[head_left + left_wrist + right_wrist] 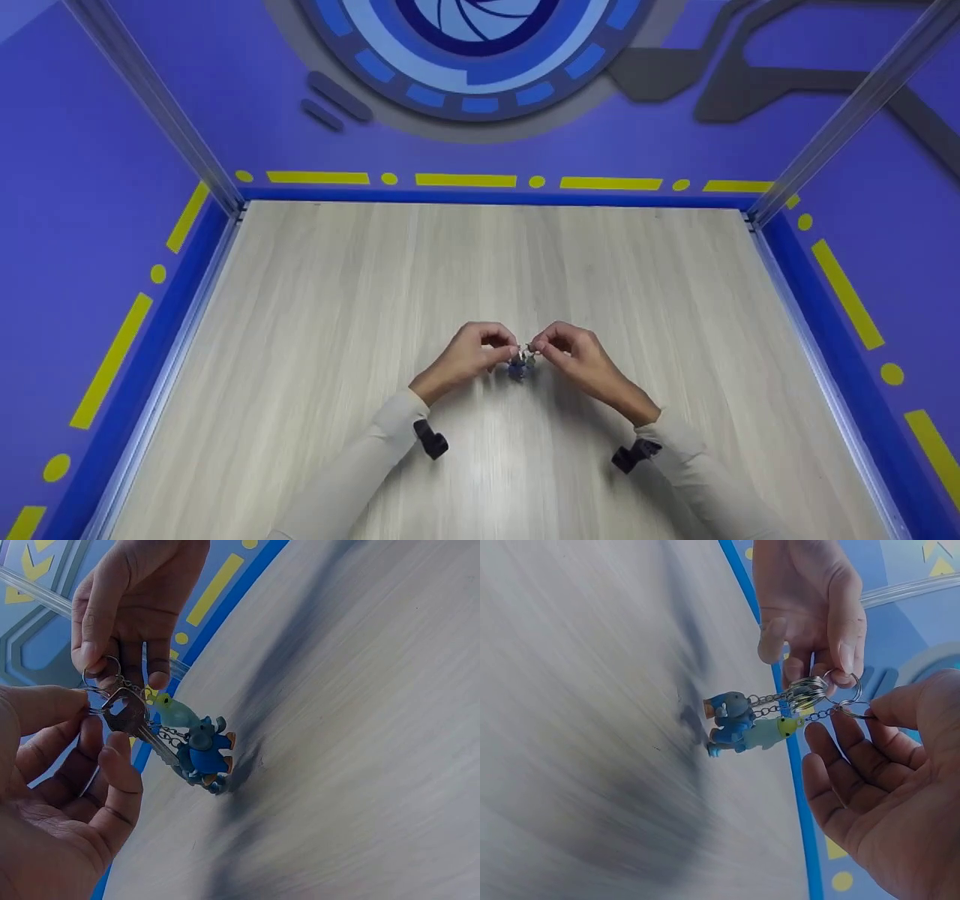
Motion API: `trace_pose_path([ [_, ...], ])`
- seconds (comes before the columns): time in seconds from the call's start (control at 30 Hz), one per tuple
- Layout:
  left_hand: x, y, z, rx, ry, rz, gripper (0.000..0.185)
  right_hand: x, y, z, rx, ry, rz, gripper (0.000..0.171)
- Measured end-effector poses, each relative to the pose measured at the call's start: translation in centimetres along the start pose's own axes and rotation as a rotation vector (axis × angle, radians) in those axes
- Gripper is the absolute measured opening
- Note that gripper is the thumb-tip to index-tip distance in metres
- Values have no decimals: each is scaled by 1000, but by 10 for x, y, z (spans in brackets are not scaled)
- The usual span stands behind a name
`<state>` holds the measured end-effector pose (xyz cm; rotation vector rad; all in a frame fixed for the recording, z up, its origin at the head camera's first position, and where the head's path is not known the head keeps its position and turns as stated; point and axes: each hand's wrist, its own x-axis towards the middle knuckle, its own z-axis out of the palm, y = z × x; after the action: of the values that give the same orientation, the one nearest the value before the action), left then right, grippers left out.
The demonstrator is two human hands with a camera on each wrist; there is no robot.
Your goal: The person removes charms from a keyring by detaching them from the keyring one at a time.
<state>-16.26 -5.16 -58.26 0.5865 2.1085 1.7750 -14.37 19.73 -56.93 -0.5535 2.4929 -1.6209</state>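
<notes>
Pinching on both sides: one ring (860, 690) clamped in the left hand (471, 354), a second ring (857, 715) clamped in the right hand (583, 358). Holding the key bunch (517, 366) between the two, over the near half of the table (480, 262); can't tell whether touching the wood or just clear of it.

Looks like mid-step on the rings: working one against the other, can't say whether joining or parting. Seems to call next for a steady left pinch and a small twist or slide on the right. Watch for slipping off thin wire.

From the head: get both sleeves (352, 469) and the whole workspace, but only a tiny blur of metal and blue at the fingertips. From the left wrist: get a key (127, 718) face-on, with the elephant charm (208, 754) and bird charm (175, 712) beyond. From the right wrist: get the bird's chain (821, 715) leading toward the second ring, plus a metal stack (807, 693) edge-on.
</notes>
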Motion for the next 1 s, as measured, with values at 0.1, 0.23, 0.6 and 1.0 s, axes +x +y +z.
trace_pose_path([
  [0.1, 0, 1, 0, 10, 4, -20, 10, 0, -2, 0, -19, -8, -7, 10],
  [0.23, 0, 3, 0, 42, 8, -22, 9, 1, -4, 0, -51, -11, -17, 10],
  [0.6, 1, 7, 1, 121, 22, -24, 9, 0, -4, -2, -80, -27, -31, 10],
  [1.0, -1, 7, 5, 157, 84, -1, 6, 1, -2, -3, -69, -25, -64, 8],
])
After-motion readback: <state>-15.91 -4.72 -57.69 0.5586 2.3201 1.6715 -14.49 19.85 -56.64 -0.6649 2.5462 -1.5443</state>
